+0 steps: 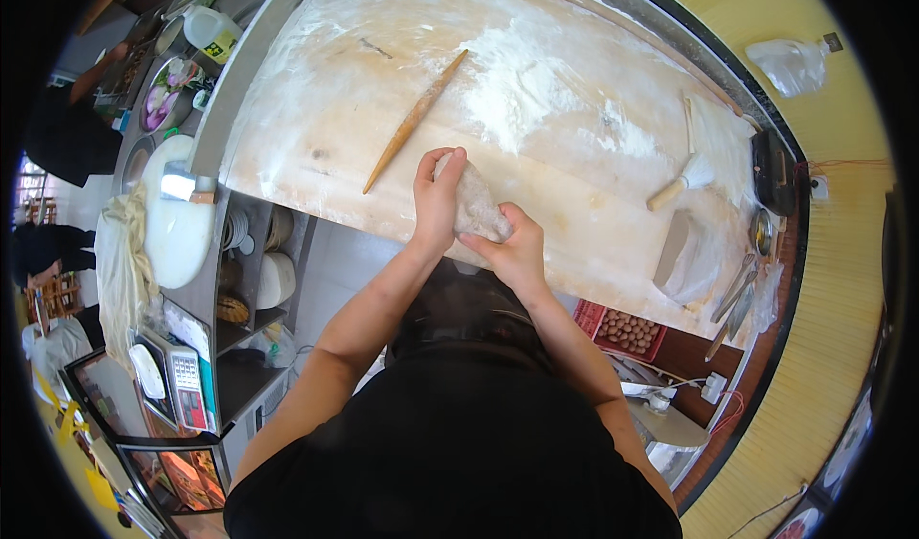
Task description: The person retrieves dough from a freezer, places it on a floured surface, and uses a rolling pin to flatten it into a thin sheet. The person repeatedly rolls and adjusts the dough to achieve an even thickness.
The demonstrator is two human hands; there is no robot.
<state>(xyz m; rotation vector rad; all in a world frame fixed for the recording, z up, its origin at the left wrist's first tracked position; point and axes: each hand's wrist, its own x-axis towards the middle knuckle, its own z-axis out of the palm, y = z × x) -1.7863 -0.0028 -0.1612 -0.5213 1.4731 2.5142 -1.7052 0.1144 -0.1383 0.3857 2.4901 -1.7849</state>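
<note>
A lump of greyish, flour-dusted dough (474, 201) is held between my two hands over the near edge of a floured wooden work table (574, 230). My left hand (438, 201) grips its left side, with the thumb and fingers bent over the far end. On the near right side, my right hand (517, 248) pinches the dough between thumb and fingers. Just beyond my left hand lies a tapered wooden rolling pin (416, 122), set at a slant. Loose white flour (517, 87) is heaped farther back, beyond the dough.
To the right lie a wooden-handled brush (682, 182), a greyish slab in clear plastic (675, 248) and several metal tools (736, 309). A red crate (587, 316) of round brown items sits below the table. Left are shelves (230, 338), a scale (188, 381) and a person in dark clothes (72, 133).
</note>
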